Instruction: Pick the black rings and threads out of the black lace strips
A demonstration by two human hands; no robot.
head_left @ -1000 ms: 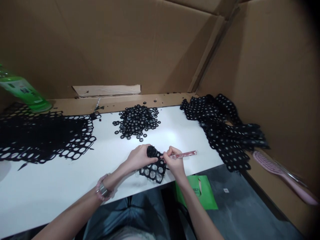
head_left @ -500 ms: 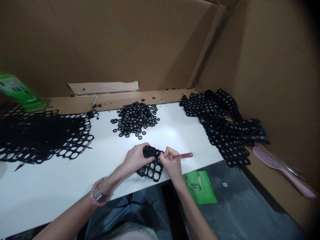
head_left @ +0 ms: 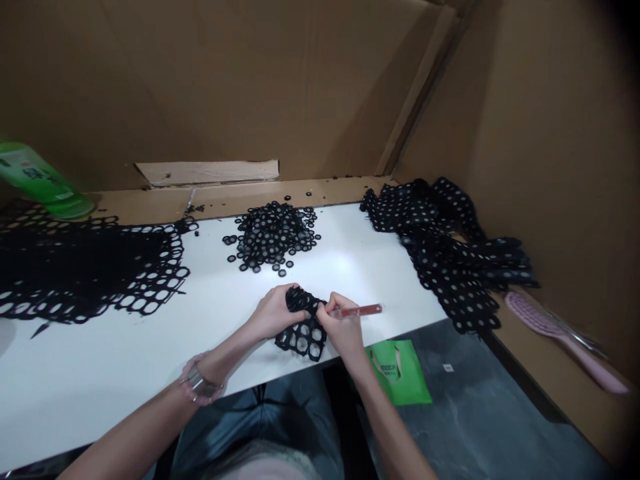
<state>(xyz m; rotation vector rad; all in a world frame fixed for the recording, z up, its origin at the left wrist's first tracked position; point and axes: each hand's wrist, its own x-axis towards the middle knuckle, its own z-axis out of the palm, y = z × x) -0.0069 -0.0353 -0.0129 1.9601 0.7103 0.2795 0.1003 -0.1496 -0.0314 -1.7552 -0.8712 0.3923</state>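
My left hand (head_left: 277,312) is closed around a bunched piece of black sheet with round holes (head_left: 303,337), held just above the front edge of the white table. Against its upper right side, my right hand (head_left: 343,323) grips a slim tool with a reddish-brown handle (head_left: 369,310), whose working tip is hidden by the fingers and the sheet. Beyond both hands lies a heap of small black rings with grey centres (head_left: 275,235). A stack of black holed sheets (head_left: 100,267) covers the left of the table.
Black strips with pale dots (head_left: 450,267) spread over the right table edge. A pink hairbrush (head_left: 560,337) lies beside metal tweezers-like tools at far right. A green bottle (head_left: 45,183) leans at far left. Cardboard walls (head_left: 225,87) enclose the table; a green bag (head_left: 400,373) is below.
The right hand and its tool have shifted very slightly left. The left hand keeps its hold on the black holed sheet, and the heaps look the same.
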